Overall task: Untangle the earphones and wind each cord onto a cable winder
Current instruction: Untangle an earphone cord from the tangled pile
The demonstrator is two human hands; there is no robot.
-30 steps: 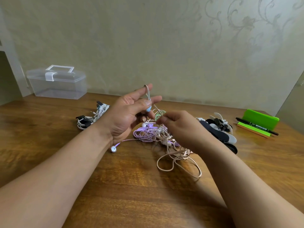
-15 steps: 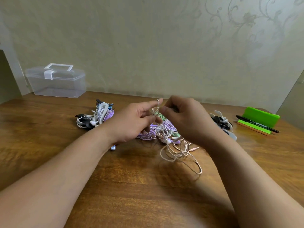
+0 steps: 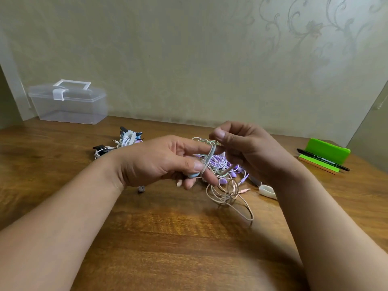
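Left hand point(image 3: 155, 162) now lower — grey cord point(image 3: 210, 158) looped round it.

Home room, likely: wooden table point(image 3: 168, 238) against wall point(image 3: 189, 49) with floral-scroll wallpaper; clear box point(image 3: 69, 103) at table's far left, green stand point(image 3: 327, 151) far right.

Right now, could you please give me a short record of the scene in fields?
Left hand: holds blue winder and a grey cord loop
Right hand: pinches the cord
Tangle: purple, green and pink cords on table
Wound pile: far left
Box: clear, lid shut
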